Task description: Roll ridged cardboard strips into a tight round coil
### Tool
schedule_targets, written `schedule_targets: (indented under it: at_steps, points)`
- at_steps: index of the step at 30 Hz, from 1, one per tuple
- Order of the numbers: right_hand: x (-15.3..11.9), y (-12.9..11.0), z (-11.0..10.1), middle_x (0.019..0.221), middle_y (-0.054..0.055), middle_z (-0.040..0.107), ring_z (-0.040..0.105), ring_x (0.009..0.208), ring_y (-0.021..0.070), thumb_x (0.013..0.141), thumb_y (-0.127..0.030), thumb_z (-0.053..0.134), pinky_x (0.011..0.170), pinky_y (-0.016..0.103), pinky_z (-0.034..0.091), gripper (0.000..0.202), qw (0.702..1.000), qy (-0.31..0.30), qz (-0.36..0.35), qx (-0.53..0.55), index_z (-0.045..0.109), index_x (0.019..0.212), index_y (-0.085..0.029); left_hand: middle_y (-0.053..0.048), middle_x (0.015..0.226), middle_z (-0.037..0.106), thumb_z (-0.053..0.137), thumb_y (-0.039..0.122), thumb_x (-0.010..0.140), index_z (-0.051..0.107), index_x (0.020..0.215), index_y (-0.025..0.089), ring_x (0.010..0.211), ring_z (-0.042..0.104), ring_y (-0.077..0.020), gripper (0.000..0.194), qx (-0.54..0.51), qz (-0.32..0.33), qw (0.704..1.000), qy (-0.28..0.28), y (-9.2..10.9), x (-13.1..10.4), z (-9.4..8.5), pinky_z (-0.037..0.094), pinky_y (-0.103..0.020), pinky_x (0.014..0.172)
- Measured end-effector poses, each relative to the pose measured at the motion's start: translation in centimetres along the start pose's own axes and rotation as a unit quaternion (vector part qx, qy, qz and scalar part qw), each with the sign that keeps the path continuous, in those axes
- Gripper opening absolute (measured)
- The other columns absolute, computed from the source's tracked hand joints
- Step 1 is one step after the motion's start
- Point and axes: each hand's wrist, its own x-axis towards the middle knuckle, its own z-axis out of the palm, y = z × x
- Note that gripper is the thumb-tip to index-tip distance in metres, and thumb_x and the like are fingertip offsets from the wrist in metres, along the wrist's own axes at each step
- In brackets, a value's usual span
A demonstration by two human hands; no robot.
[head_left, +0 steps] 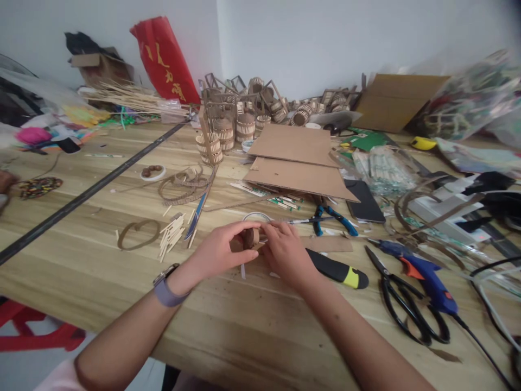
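Observation:
My left hand [215, 250] curls its thumb and fingers around a small round brown piece [251, 237], which looks like cardboard. On the piece's right side, the bent fingers of my right hand [287, 252] press together and partly hide it. A black-and-yellow utility knife [337, 269] lies beside my right wrist. Left of my left hand are a pile of short thin sticks [171, 236] and a loop of brown strip [139, 235]. A blue-handled cutter [195, 217] lies just behind the sticks.
At right are black scissors [407, 298], a blue glue gun [427, 277] with a cord, and blue-handled pliers [342, 220]. Cardboard sheets [293, 146] lie ahead, with several small stick baskets [223, 133] behind. A long dark bar [101, 182] crosses the left side.

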Motion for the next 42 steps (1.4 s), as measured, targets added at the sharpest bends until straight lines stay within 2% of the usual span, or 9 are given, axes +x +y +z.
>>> schedule_targets:
  at_steps: [5,7,10,13,18,22,30,36,42]
  points:
    - [0.9,0.6,0.3,0.095,0.012,0.075,0.058,0.103,0.0306,0.084,-0.004,0.047,0.098,0.051,0.036,0.049,0.999,-0.013,-0.029,-0.022,0.052,0.132,-0.014,-0.003,0.099,0.072,0.069,0.023,0.076,0.060,0.122,0.020,0.089,0.067,-0.0202,0.047,0.036,-0.021,0.999,-0.015,-0.4,0.0,-0.4,0.053,-0.032,0.084]
    - [0.8,0.6,-0.5,0.095,0.010,0.075,0.058,0.102,0.0290,0.085,-0.005,0.047,0.097,0.049,0.037,0.050,0.999,-0.008,-0.038,-0.018,0.050,0.134,-0.016,-0.008,0.116,0.068,0.075,0.025,0.071,0.063,0.117,0.020,0.103,0.065,-0.0249,0.047,0.077,-0.004,0.996,-0.046,-0.6,-0.1,-0.7,0.051,-0.037,0.093]
    - [0.2,0.5,-1.7,0.097,0.008,0.074,0.058,0.101,0.0276,0.086,-0.005,0.047,0.095,0.047,0.040,0.050,0.999,0.000,-0.049,-0.010,0.048,0.134,-0.017,-0.012,0.144,0.051,0.081,0.027,0.066,0.065,0.117,0.020,0.127,0.052,-0.0315,0.054,0.115,0.042,0.985,-0.125,-0.6,-0.3,-0.7,0.044,-0.042,0.104]
    - [-0.9,0.4,-2.5,0.099,0.007,0.073,0.058,0.102,0.0264,0.087,-0.006,0.048,0.095,0.046,0.043,0.048,0.998,0.016,-0.053,0.004,0.048,0.133,-0.020,-0.012,0.139,0.055,0.080,0.025,0.068,0.065,0.119,0.020,0.124,0.055,-0.0304,0.054,0.117,0.074,0.977,-0.164,-0.4,-0.5,-0.3,0.045,-0.040,0.103]
    - [-2.5,1.1,-2.5,0.118,0.011,0.067,0.058,0.113,0.0300,0.086,-0.023,0.062,0.097,0.051,0.044,0.052,0.994,0.098,0.023,0.042,0.044,0.136,-0.024,-0.012,0.134,0.058,0.080,0.030,0.069,0.065,0.120,0.019,0.118,0.059,-0.0297,0.054,0.130,0.094,0.975,-0.156,-0.3,-0.8,0.5,0.047,-0.039,0.101]
    - [-3.3,1.6,-2.0,0.112,0.010,0.070,0.062,0.109,0.0304,0.084,-0.031,0.066,0.096,0.053,0.044,0.057,0.984,0.116,0.102,0.087,0.043,0.136,-0.025,-0.014,0.132,0.059,0.080,0.029,0.069,0.065,0.118,0.016,0.116,0.060,-0.0294,0.053,0.139,0.098,0.972,-0.162,-0.2,-0.8,0.9,0.048,-0.038,0.101]
    - [-3.7,1.5,-2.4,0.085,0.003,0.069,0.065,0.088,0.0251,0.087,-0.026,0.060,0.086,0.043,0.049,0.037,0.981,0.165,0.089,0.041,0.052,0.123,-0.023,-0.014,0.132,0.058,0.080,0.029,0.068,0.064,0.120,0.015,0.117,0.059,-0.0299,0.056,0.141,0.073,0.979,-0.127,-0.4,-0.9,1.4,0.047,-0.039,0.102]
    - [-3.9,0.7,-3.0,0.082,0.001,0.069,0.066,0.084,0.0237,0.087,-0.023,0.058,0.083,0.041,0.050,0.032,0.980,0.179,0.070,0.042,0.054,0.119,-0.026,-0.013,0.134,0.057,0.077,0.027,0.070,0.062,0.121,0.018,0.123,0.056,-0.0300,0.053,0.148,0.041,0.986,-0.062,-0.6,-0.7,1.4,0.045,-0.041,0.106]
    - [-3.6,1.1,-2.5,0.097,0.007,0.073,0.068,0.093,0.0246,0.086,-0.028,0.059,0.085,0.044,0.051,0.032,0.955,0.196,0.174,0.136,0.051,0.117,-0.024,-0.014,0.133,0.057,0.076,0.027,0.070,0.062,0.120,0.017,0.122,0.056,-0.0306,0.053,0.156,0.046,0.985,-0.051,-0.6,-0.7,1.7,0.045,-0.042,0.106]
